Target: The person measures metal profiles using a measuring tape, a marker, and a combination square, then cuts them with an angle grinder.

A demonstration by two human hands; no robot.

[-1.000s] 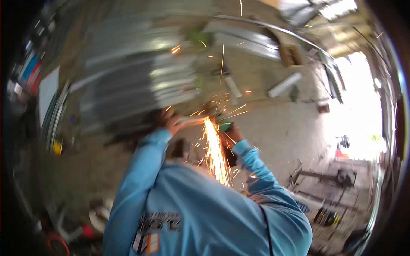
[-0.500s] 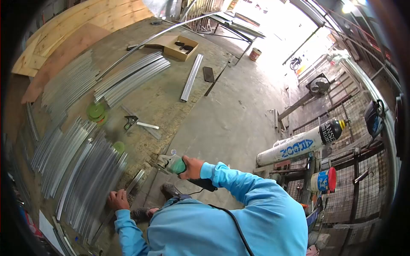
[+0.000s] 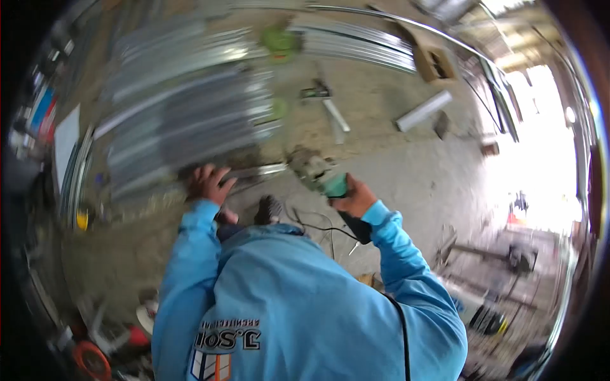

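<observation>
My right hand (image 3: 354,195) is wrapped round the green body of an angle grinder (image 3: 322,178), whose head points to the left at the edge of the work surface. My left hand (image 3: 211,183) has its fingers spread over the near end of a metal strip (image 3: 257,171); whether it presses on the strip is blurred. The strip's bright far end lies close to the grinder's head. Behind my left hand lie rows of grey metal profiles (image 3: 184,120). A square-like tool (image 3: 316,92) rests farther back on the surface.
A green round object (image 3: 278,41) and more profiles (image 3: 359,46) lie at the back, near a cardboard box (image 3: 434,62). A short channel piece (image 3: 424,110) sits at the right. A black cable (image 3: 324,227) hangs by my feet. A gas cylinder (image 3: 476,311) is at lower right.
The view has swung round, so the surface now spans the top and the picture is blurred. My left hand's fingers have spread; my right hand still holds the grinder.
</observation>
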